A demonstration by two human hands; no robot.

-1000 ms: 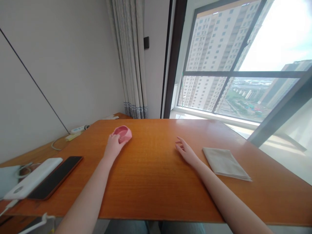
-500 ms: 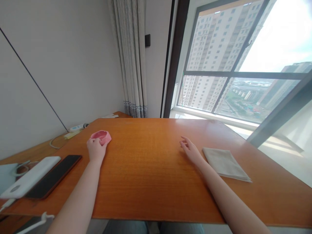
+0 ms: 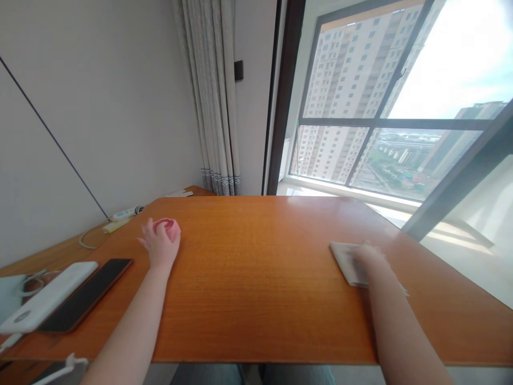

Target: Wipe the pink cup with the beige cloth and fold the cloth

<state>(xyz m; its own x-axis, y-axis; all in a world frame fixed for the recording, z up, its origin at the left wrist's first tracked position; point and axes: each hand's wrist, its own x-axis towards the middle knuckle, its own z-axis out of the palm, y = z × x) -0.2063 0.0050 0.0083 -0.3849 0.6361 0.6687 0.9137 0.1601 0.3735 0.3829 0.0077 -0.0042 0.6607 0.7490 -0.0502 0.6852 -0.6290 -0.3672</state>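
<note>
Where the left hand (image 3: 160, 245) is, in the head view: at the near side of the pink bowl (image 3: 173, 229), fingers spread rather than wrapped round it, perhaps just steadying it.
Bowl's place: far left part of the desk (image 3: 256, 278), seemingly upright.
Right hand (image 3: 369, 258): over the folded cloth (image 3: 345, 262), blurred; whether it grips, I cannot tell.
Cloth's place: right side, flat, probably for easy reach.
Phone (image 3: 88, 295) and power bank (image 3: 50, 297): side by side at left, likely out of the hands' way.
</note>
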